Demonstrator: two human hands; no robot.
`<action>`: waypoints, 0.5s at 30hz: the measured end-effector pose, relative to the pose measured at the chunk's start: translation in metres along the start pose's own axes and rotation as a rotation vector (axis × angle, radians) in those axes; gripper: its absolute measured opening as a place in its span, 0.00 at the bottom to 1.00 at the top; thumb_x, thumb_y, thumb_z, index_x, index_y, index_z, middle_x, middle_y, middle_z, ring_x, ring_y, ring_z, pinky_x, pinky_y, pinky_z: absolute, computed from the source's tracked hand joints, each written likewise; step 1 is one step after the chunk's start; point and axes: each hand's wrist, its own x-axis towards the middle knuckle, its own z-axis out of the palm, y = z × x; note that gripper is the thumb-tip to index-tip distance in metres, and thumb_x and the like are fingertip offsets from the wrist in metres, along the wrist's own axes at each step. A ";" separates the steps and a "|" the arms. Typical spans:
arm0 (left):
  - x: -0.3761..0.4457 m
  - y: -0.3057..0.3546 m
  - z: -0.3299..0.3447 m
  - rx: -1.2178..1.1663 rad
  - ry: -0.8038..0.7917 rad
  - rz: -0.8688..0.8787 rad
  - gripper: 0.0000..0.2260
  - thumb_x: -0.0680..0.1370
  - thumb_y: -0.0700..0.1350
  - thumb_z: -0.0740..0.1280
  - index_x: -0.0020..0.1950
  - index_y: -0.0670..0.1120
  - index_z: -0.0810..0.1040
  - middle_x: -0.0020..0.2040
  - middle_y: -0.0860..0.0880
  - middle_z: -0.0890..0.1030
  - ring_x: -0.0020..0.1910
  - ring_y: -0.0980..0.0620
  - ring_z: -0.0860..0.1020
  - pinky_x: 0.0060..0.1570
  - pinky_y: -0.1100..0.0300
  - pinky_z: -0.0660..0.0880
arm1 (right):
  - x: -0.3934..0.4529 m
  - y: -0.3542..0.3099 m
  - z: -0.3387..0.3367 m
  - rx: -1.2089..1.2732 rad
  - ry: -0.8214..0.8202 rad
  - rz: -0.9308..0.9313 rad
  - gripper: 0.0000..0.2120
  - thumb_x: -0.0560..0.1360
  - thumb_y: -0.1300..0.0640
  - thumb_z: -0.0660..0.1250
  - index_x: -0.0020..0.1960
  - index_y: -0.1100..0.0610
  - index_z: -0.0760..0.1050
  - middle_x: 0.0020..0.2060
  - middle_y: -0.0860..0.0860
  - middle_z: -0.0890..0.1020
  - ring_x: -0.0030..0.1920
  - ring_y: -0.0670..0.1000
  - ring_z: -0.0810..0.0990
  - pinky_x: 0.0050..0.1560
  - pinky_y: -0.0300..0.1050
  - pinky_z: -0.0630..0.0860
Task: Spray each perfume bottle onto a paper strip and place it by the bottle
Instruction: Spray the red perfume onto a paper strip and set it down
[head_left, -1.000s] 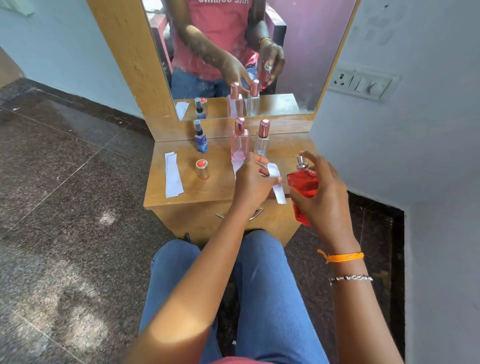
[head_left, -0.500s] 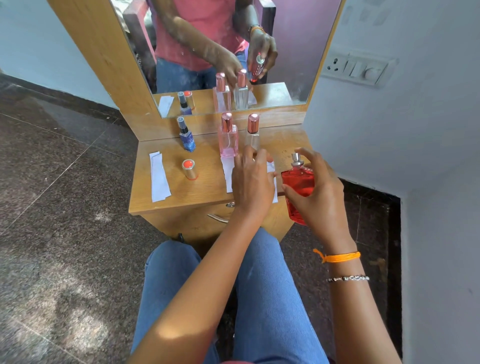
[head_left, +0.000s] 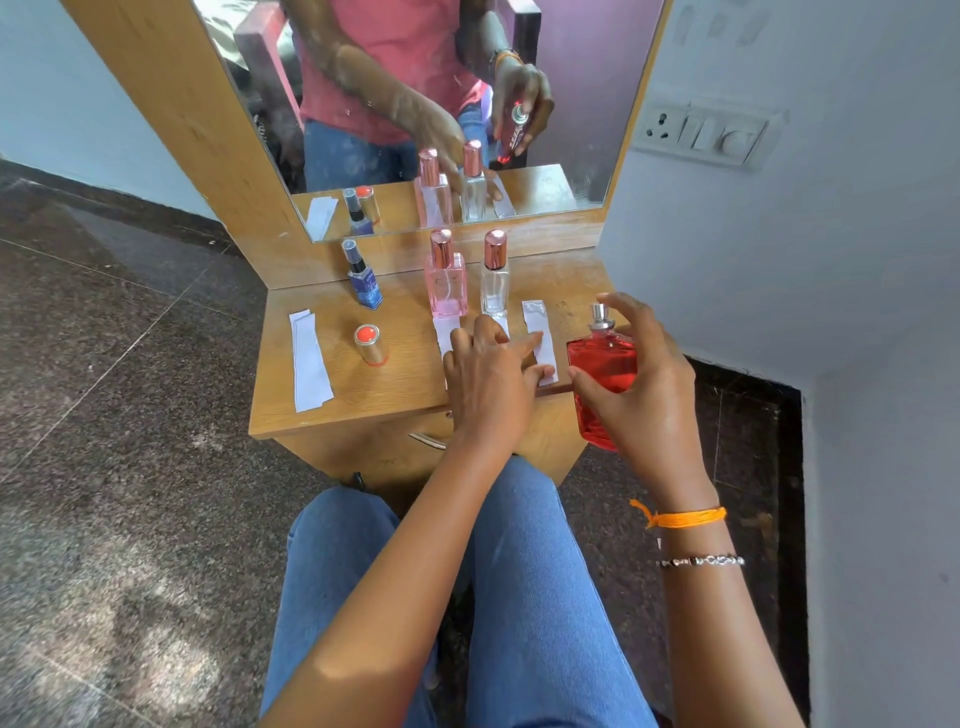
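My right hand (head_left: 641, 395) grips a red perfume bottle (head_left: 602, 371) with a bare silver nozzle, held off the table's right front corner. My left hand (head_left: 491, 376) lies flat on the wooden table (head_left: 395, 395), fingertips touching a white paper strip (head_left: 539, 332) that rests to the right of the clear bottle (head_left: 494, 275). A pink bottle (head_left: 445, 278) stands left of the clear one, with another strip (head_left: 447, 332) in front of it, partly under my hand. A small blue bottle (head_left: 363, 278) stands further left.
A red-topped metal cap (head_left: 370, 344) stands on the table, and spare paper strips (head_left: 309, 361) lie at the left edge. A mirror (head_left: 415, 104) rises behind the bottles. A white wall with a switch plate (head_left: 706, 137) closes in the right side.
My left hand has laid the paper strip flat on the table to the right of the clear bottle. My right hand keeps holding the red bottle in about the same place.
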 end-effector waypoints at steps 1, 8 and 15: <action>0.001 0.000 0.001 0.003 0.003 0.000 0.17 0.75 0.53 0.68 0.63 0.58 0.75 0.57 0.47 0.72 0.55 0.45 0.67 0.54 0.54 0.66 | 0.000 0.000 0.000 0.001 0.000 0.001 0.29 0.67 0.56 0.74 0.65 0.50 0.69 0.54 0.49 0.79 0.54 0.46 0.78 0.56 0.43 0.76; 0.001 -0.002 -0.002 -0.067 0.046 0.037 0.18 0.75 0.52 0.68 0.65 0.55 0.75 0.57 0.47 0.72 0.55 0.46 0.67 0.53 0.56 0.66 | 0.000 0.000 0.005 0.025 -0.011 -0.016 0.30 0.67 0.61 0.75 0.65 0.50 0.69 0.57 0.49 0.79 0.55 0.46 0.79 0.57 0.50 0.77; -0.018 -0.029 -0.041 -0.087 0.335 -0.045 0.18 0.75 0.39 0.65 0.63 0.56 0.76 0.58 0.50 0.73 0.56 0.46 0.67 0.54 0.57 0.62 | -0.002 -0.007 0.016 0.080 -0.082 -0.017 0.31 0.66 0.58 0.75 0.66 0.50 0.69 0.56 0.49 0.79 0.54 0.50 0.79 0.59 0.51 0.76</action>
